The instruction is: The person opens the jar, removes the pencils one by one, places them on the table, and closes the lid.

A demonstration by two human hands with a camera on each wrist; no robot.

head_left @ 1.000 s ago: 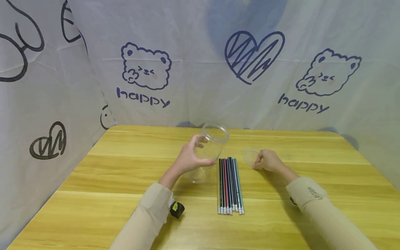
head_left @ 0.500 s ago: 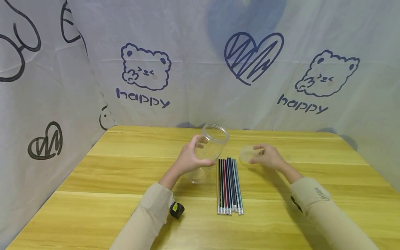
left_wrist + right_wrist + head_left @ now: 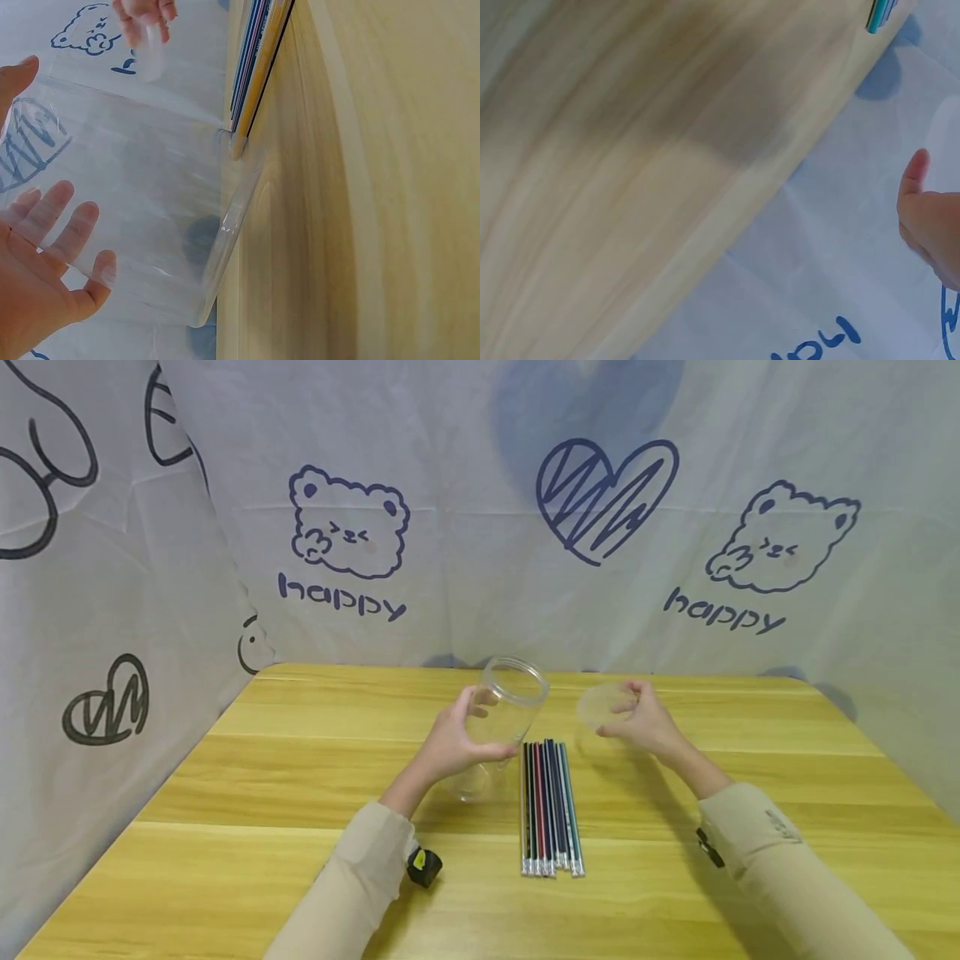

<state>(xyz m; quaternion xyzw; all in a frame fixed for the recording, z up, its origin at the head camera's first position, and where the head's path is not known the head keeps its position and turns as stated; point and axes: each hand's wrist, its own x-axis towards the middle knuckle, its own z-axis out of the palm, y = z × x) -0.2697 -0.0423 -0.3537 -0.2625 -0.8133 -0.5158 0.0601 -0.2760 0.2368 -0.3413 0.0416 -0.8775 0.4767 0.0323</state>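
Note:
My left hand (image 3: 450, 743) grips a clear plastic jar (image 3: 516, 717) around its side, thumb in front and fingers behind. The jar leans to the right, its uncapped mouth up and its base low over the table. In the left wrist view the jar (image 3: 150, 187) shows see-through, with curled fingers (image 3: 79, 225) against its wall. To the right, my right hand (image 3: 651, 723) pinches a clear round lid (image 3: 594, 705) by its edge, held up above the table. Only part of the right hand (image 3: 936, 225) shows in the right wrist view.
A row of pencils (image 3: 551, 810) lies side by side between the hands, silver ends toward me. A small black block (image 3: 424, 867) with a yellow mark sits by the left cuff. White cloth (image 3: 465, 593) with drawings hangs behind the wooden table (image 3: 300, 860).
My right hand has lifted the lid off the table, moving up and away from me and turning the lid to face the jar. The left hand and jar stay nearly still.

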